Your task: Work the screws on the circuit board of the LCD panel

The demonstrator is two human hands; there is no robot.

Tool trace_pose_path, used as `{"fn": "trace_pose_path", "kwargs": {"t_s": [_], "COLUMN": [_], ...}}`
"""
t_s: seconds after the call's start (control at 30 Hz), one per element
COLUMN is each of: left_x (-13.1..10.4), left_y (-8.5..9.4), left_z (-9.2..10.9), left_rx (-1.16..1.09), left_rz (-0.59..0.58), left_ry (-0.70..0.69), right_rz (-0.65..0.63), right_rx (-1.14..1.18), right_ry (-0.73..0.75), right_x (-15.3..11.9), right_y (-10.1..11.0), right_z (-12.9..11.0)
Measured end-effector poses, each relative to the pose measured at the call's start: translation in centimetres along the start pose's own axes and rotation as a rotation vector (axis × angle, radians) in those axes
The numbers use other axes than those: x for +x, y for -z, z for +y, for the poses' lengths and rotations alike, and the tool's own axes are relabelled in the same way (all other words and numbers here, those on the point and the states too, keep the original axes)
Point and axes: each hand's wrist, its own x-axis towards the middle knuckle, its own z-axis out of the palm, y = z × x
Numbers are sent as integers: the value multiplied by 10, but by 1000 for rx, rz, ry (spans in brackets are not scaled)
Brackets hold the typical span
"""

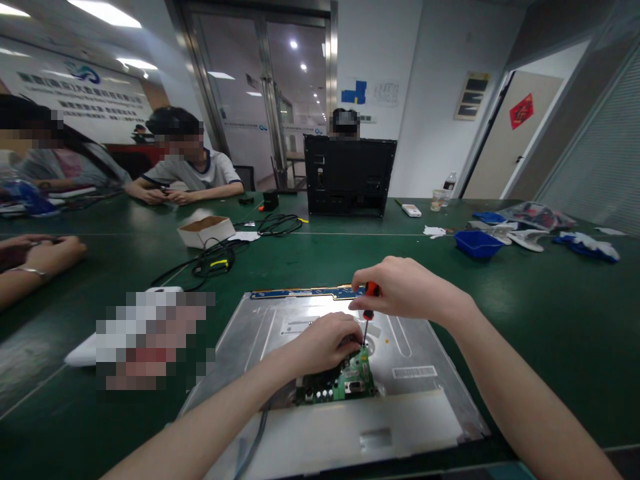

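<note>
A screwdriver (369,312) with a red and black handle stands nearly upright in my right hand (410,290), which is closed around the handle. Its shaft points down at the upper corner of a green circuit board (356,375). Beside the screwdriver's tip, the curled fingers of my left hand (327,343) press together over the board; what they pinch, if anything, is hidden. Under the board lies a flat silver display panel (415,347) with a narrow blue circuit strip (300,293) along its far edge. A grey cable (257,440) runs across the panel's near side.
Black cables (215,263) and an open white box (206,232) lie ahead on the left of the green table (330,250). A black monitor housing (350,175) stands at the back. A blue tray (479,245) sits at right. Other people work along the left side.
</note>
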Motion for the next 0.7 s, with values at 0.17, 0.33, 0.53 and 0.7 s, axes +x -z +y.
{"fn": "trace_pose_path", "kwargs": {"t_s": [0.17,0.33,0.53,0.7], "left_x": [0,0,0,-1], "left_y": [-1,-1,-2,-2], "left_z": [-2,0,-1,-2], "left_rx": [-4,13,6,14], "left_rz": [-31,-20,-12,-17], "left_ry": [-7,4,-3,0], "right_rz": [10,6,-30,-54], "right_rx": [-75,-38,50,90], "right_ry": [-96,-40,62,110], "right_x": [3,1,-4,-7], "right_y": [-1,-1,1,4], "right_z": [1,1,5,6]}}
